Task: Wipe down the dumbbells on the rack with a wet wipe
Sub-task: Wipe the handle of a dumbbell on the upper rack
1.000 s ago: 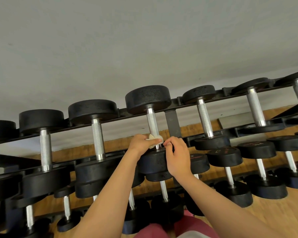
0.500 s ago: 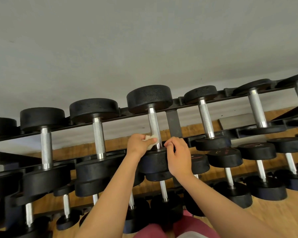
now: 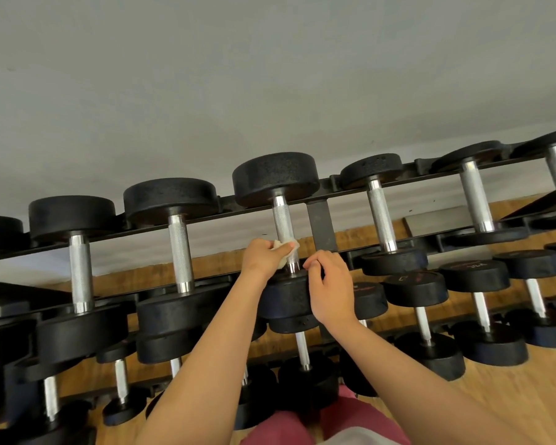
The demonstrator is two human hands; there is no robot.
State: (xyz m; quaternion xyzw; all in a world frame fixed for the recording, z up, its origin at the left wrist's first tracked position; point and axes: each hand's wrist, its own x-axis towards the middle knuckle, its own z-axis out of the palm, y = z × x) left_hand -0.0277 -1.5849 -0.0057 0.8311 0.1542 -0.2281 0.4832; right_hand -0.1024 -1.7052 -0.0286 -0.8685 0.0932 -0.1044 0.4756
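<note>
L hand (image 3: 260,259) pinches the crumpled white wet wipe (image 3: 284,247) against the low end of the knurled steel handle (image 3: 283,221) of the mid top-tier black round-headed dumbbell (image 3: 275,178), on the black steel rack (image 3: 321,226). R hand (image 3: 331,292) curls fingers over its near head, steadying. Best, I think: wrap wipe fully, twist w/ upward strokes, then do both heads. Count: 1 wipe, 2 hands, 7 top-tier handles, far-left one cut off. Lower tiers: can't count.
</note>
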